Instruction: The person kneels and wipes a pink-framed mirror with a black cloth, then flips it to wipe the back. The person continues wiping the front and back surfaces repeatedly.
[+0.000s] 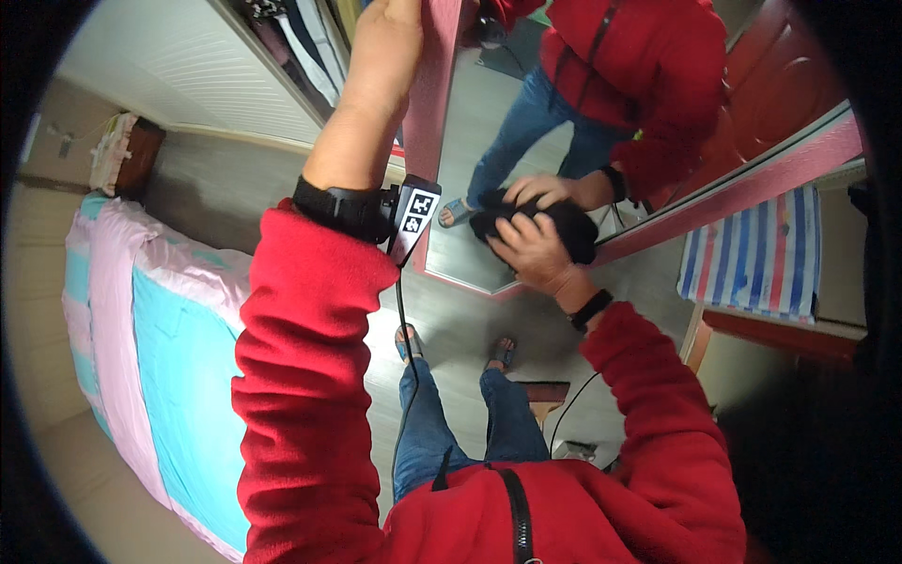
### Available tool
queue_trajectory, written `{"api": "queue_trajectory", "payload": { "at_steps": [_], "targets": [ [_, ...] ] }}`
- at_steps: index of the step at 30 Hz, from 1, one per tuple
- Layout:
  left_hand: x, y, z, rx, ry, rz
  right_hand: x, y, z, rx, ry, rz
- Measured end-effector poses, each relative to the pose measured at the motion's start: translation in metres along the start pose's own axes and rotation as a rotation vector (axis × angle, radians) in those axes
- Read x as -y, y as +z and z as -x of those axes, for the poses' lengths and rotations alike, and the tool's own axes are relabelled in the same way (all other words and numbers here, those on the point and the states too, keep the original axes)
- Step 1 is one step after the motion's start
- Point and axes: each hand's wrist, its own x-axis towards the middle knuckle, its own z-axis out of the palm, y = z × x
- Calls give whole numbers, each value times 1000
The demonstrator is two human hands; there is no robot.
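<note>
A tall mirror [486, 120] in a pink frame [427, 92] stands before me. My right hand [535, 254] presses a black cloth [576, 236] against the lower part of the glass, fingers spread over it and slightly blurred. The cloth and its reflection merge into one dark shape. Raised along the mirror's left side, my left hand [392, 35] is at the pink frame; its fingers are cut off by the top of the view. Reflected in the glass are a red jacket, jeans and a hand on the cloth.
At left is a bed [183, 366] with turquoise and pink bedding. An open wardrobe [296, 56] with hanging clothes stands behind the mirror's left side. A striped cover [757, 250] lies to the right. A broom [546, 395] is beside my feet, and a black cable [403, 310] hangs from my left wrist.
</note>
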Motion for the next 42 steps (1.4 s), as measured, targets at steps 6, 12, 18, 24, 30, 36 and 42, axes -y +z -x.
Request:
{"api": "queue_trajectory", "payload": {
  "at_steps": [6,12,18,24,30,36,42],
  "targets": [
    [53,-17,19,190,49,12,65,35,44,331,530,-575],
    [129,-46,57,354,-128,8,-43,-203,-82,-304,297,-80],
    [204,-39,73,248,-95,111,-88,-186,-186,-856,130,415],
    [215,-38,81,312,102,426,-7,-39,-143,-769,108,320],
    [268,-37,95,370,338,337,81,174,-60,-499,121,167],
    [406,-43,135,222,94,203,161,357,41,-190,-128,223],
    [446,-47,146,124,-24,112,158,367,95,96,-274,135]
  ]
}}
